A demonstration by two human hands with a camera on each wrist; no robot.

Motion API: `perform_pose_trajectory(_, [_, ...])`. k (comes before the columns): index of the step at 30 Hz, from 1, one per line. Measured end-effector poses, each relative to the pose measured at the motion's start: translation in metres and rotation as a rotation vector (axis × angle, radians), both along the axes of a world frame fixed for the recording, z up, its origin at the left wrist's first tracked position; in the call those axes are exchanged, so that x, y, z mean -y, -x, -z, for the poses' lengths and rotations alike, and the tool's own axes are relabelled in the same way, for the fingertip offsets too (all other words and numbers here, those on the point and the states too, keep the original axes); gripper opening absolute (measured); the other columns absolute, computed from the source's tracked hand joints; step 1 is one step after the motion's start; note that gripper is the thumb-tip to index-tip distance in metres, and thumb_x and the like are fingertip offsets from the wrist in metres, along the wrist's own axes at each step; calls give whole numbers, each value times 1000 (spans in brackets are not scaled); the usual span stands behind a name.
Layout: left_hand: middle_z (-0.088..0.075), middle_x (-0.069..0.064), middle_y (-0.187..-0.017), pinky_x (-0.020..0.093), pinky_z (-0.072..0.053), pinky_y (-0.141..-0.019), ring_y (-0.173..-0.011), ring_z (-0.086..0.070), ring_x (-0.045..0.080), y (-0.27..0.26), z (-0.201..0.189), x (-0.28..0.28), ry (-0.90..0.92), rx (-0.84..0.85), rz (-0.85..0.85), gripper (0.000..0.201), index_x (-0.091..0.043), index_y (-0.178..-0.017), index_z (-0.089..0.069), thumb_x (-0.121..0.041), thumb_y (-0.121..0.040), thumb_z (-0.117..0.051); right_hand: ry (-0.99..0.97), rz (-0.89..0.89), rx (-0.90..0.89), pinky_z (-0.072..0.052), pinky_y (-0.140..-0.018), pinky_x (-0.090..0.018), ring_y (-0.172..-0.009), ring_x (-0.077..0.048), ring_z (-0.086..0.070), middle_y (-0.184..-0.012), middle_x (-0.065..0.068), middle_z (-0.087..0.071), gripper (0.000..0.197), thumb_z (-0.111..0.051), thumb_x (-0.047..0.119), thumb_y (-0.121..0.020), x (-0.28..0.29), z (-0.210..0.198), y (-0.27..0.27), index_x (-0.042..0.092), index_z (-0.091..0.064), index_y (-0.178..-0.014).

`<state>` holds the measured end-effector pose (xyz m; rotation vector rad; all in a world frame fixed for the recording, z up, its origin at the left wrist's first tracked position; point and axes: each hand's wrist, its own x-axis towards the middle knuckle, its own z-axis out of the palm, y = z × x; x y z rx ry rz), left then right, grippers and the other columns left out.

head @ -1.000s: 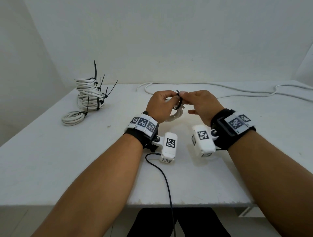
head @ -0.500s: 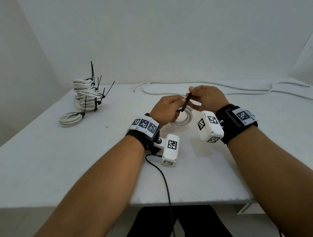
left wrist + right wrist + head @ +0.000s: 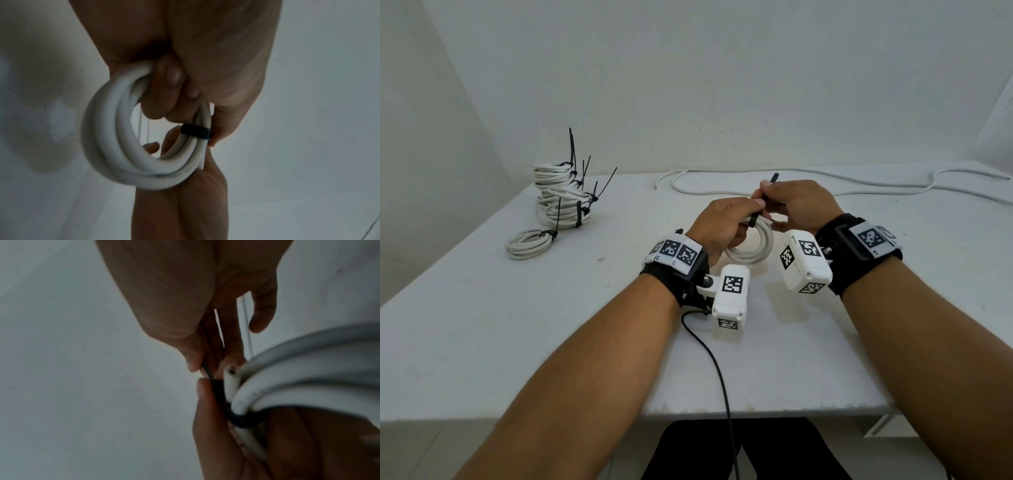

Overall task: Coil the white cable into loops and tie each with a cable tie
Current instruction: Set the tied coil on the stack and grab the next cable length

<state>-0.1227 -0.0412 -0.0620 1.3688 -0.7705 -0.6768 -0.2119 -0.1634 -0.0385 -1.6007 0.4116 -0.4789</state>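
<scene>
Tightened cable tie (image 3: 756,216) now cinches coil (image 3: 751,245); stacked coils (image 3: 561,197) sit leftward.

Your left hand (image 3: 724,222) was curled around the coiled cable (image 3: 751,245), its fingers hooked through the loop, forearm reaching in from the lower left. Your right hand (image 3: 803,205) met it, thumb and forefinger pinching the cable tie (image 3: 767,195), both forearms raised above the table.

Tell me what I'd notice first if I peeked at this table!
First, the two hands meeting mid-table: the left hand grips a small white cable coil, while the right hand pinches the black cable tie wrapped round it. Next, at the table's far left, a wobbly stack of tied coils bristling with black tie tails.
</scene>
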Motion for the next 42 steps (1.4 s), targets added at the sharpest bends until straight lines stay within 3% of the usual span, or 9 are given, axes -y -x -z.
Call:
perform_pose_trajectory(4, [-35,-5,-55,17,-16,-41,-42,-21,4,-4,2,-2,-28,-26,90,31,-7,-77,-66,-21,-100,-50,20,15,-32,-51,-76,-35,-72,-12,-67,-80,-5,-70,24,-61,26,-96,2,4,0,8,-72,-84])
perform_pose_trajectory(8, [-52,0,-65,15,-20,-39,-42,-28,4,-16,-2,-7,65,-105,-27,27,-7,-84,-67,-19,-99,-48,134,79,-141,-44,-93,-45,-111,-16,-61,-105,7,-74,34,-53,46,-96,9,5,-7,21,-76,-91])
perform_pose_trajectory(12, [-58,5,-68,21,-41,-50,-52,-49,11,-35,-9,-16,196,-267,-208,21,-9,-96,-61,-4,-94,-41,414,-24,-536,-39,-107,-41,-131,-28,-46,-145,-3,-48,60,-54,58,-92,18,12,-13,19,-56,-137])
perform_pose_trajectory(16, [-63,4,-82,18,-47,-64,-71,-59,14,-39,-6,-24,-6,89,-296,36,-15,-120,-51,5,-93,-39,858,-209,-865,-27,-116,-49,-150,-31,-6,-164,0,-9,79,-55,60,-90,7,36,-20,36,-17,-155])
perform_pose_trajectory(20, [-69,-2,-87,25,-47,-79,-84,-62,15,-38,-4,-41,-156,317,-303,28,-16,-122,-43,-4,-97,-46,787,-178,-893,-24,-117,-53,-150,-30,13,-165,5,6,101,-58,75,-75,10,42,-22,38,-9,-155])
perform_pose_trajectory(26, [-72,-2,-97,16,-39,-51,-74,-59,9,-49,-19,-117,-361,491,-423,21,-13,-109,-42,-11,-95,-57,804,-162,-894,-18,-119,-52,-150,-30,14,-165,3,10,99,-61,69,-78,11,47,-24,37,-8,-156])
perform_pose_trajectory(30, [-72,9,-108,31,-51,-68,-92,-68,24,-72,-17,-171,-476,536,-531,28,-18,-94,-47,-10,-85,-71,810,-165,-899,-9,-121,-52,-150,-29,14,-165,2,10,98,-59,68,-81,12,47,-21,37,-6,-156])
perform_pose_trajectory(37, [-69,1,-106,37,-55,-80,-91,-65,25,-111,-17,-234,-657,625,-890,23,-29,-83,-49,-28,-82,-71,865,-167,-933,-1,-121,-49,-151,-31,10,-165,0,8,94,-56,68,-83,6,41,-18,36,-5,-156])
perform_pose_trajectory(42, [-65,0,-105,42,-46,-95,-99,-60,29,-128,-20,-237,-789,718,-957,17,-29,-89,-51,-23,-85,-66,833,-174,-914,-12,-121,-50,-150,-31,13,-165,0,8,96,-57,68,-83,10,44,-19,36,-5,-156])
